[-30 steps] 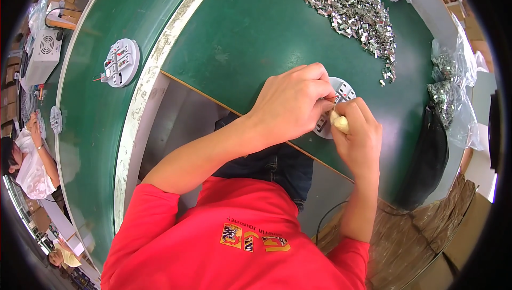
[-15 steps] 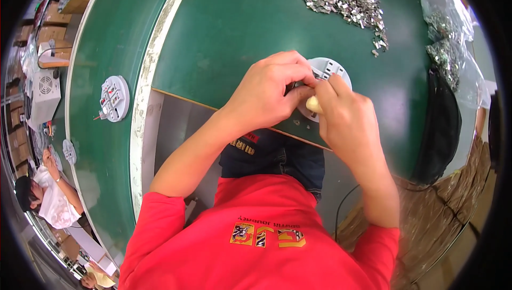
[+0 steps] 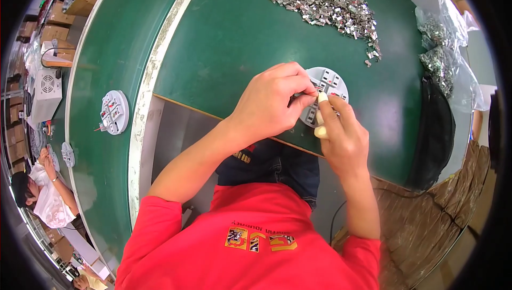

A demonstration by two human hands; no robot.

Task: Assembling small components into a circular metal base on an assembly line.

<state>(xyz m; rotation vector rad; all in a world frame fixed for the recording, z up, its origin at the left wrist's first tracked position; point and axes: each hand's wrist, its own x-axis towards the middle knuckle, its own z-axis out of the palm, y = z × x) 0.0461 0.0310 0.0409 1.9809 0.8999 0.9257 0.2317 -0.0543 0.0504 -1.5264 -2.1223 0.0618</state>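
Note:
A round, light grey plastic part (image 3: 340, 83) with slots and raised blocks lies at the green table's near edge, partly covered by my hands. My left hand (image 3: 274, 100) is closed in a pinch over its left side, thumb against forefinger. My right hand (image 3: 344, 138) meets it there, its fingers bent together and pale yellow finger covers on some fingertips. Whatever is between the fingertips is too small and covered to name. Small red bits show in the part's slots.
A heap of small shiny metal pieces (image 3: 330, 2) lies at the far side. Clear bags of metal pieces (image 3: 440, 68) and a black pouch (image 3: 434, 135) are at right. Left, past a pale rail (image 3: 144, 76), another round grey part (image 3: 114, 112) rests. A co-worker (image 3: 50, 194) sits beyond.
My right hand has shifted slightly down, and its covered fingertips now show against my left fingers. More of the round part is uncovered. The whole view has also shifted slightly.

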